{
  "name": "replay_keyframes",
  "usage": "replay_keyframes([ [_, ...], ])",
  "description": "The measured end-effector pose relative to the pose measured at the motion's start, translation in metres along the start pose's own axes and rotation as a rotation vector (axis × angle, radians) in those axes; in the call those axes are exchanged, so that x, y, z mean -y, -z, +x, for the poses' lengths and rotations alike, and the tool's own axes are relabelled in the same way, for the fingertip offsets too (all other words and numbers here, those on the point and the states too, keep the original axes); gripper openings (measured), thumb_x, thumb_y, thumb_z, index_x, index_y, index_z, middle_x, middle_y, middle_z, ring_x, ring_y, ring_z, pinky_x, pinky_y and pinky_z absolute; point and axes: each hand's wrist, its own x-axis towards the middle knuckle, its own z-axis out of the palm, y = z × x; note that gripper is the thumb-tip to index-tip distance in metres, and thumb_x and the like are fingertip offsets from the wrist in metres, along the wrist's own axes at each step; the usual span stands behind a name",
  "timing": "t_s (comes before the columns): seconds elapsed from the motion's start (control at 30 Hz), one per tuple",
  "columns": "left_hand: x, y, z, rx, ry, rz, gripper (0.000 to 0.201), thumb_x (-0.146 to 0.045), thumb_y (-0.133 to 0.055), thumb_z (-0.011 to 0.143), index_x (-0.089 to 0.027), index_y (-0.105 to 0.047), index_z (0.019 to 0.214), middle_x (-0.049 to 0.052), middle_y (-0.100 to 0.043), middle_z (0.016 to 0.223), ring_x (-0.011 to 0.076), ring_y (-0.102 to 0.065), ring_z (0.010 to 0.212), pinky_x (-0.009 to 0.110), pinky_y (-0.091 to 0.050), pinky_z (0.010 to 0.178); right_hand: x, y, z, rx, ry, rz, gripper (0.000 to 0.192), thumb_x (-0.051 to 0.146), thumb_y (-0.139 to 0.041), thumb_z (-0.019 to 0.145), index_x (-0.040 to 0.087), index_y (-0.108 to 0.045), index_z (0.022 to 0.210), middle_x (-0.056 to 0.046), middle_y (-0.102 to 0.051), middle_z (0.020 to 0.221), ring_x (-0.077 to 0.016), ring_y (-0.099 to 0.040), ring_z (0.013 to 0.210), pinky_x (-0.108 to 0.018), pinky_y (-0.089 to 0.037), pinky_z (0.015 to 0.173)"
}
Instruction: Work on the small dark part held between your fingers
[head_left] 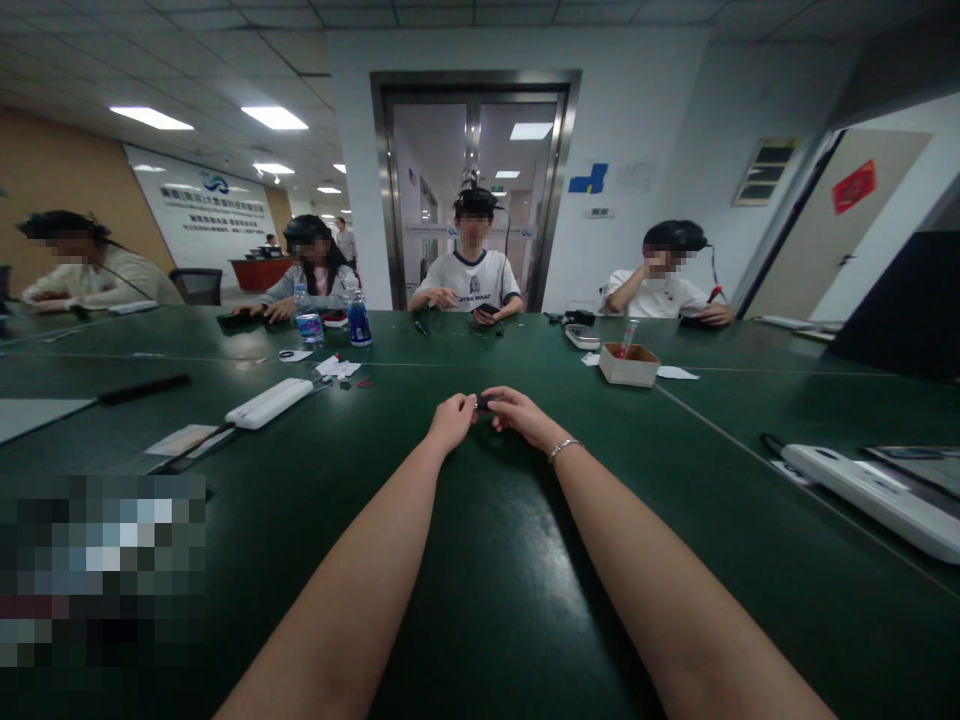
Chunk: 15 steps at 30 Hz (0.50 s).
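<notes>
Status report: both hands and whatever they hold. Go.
Left hand and right hand together, both pinching a small dark object above the dark green table. Object too small to identify. Nothing between the hands.

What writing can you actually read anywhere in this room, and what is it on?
"STAR WARS": on the white T-shirt of the person sitting opposite, just legible.
Wall board at far left: rows of characters under a logo, too small to read.
Red sign on the door at right: too blurred to read.
Bottle labels: too small to read.
Blue mark beside the doorway: a shape, no letters readable.
</notes>
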Motion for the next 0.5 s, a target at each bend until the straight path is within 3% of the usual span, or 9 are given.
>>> replay_keyframes([
  [0.13, 0.000, -0.001, -0.002, 0.012, 0.002, 0.006, 0.044, -0.049, -0.037, 0.087, -0.018, -0.060, 0.067, 0.003, -0.061, 0.060, 0.0146, -0.055, 0.055, 0.025, -0.042, 0.058, 0.002, -0.001, -0.002, 0.010, -0.010, 0.005, 0.021, 0.014, -0.059, 0.080, 0.017, -0.059, 0.100, 0.000, -0.061, 0.077, -0.0070, -0.055, 0.052, -0.017, -0.048, 0.047],
  [0.23, -0.003, -0.001, -0.004, 0.001, 0.014, -0.028, 0.040, -0.048, -0.039, 0.087, -0.018, -0.061, 0.074, 0.003, -0.061, 0.062, 0.0148, -0.056, 0.057, 0.025, -0.043, 0.059, 0.002, -0.002, -0.002, -0.017, -0.013, 0.016, 0.020, 0.014, -0.059, 0.080, 0.018, -0.059, 0.099, 0.000, -0.061, 0.076, -0.0070, -0.055, 0.051, -0.017, -0.048, 0.046],
  [0.4, -0.008, 0.001, -0.005, -0.022, 0.000, -0.137, 0.019, -0.027, -0.055, 0.080, -0.018, -0.058, 0.097, 0.005, -0.062, 0.090, 0.0118, -0.058, 0.066, 0.023, -0.045, 0.060, 0.000, -0.001, 0.000, -0.038, -0.008, 0.028, 0.019, 0.014, -0.059, 0.080, 0.017, -0.059, 0.098, 0.002, -0.058, 0.069, -0.0074, -0.054, 0.048, -0.018, -0.048, 0.045],
  [0.5, -0.010, 0.002, -0.004, 0.023, 0.021, -0.189, 0.019, -0.019, -0.052, 0.080, -0.017, -0.058, 0.098, 0.003, -0.060, 0.084, 0.0104, -0.056, 0.065, 0.021, -0.043, 0.057, -0.001, -0.001, 0.000, -0.026, -0.004, 0.027, 0.018, 0.013, -0.059, 0.080, 0.016, -0.059, 0.098, 0.001, -0.059, 0.071, -0.0069, -0.054, 0.048, -0.017, -0.047, 0.045],
])
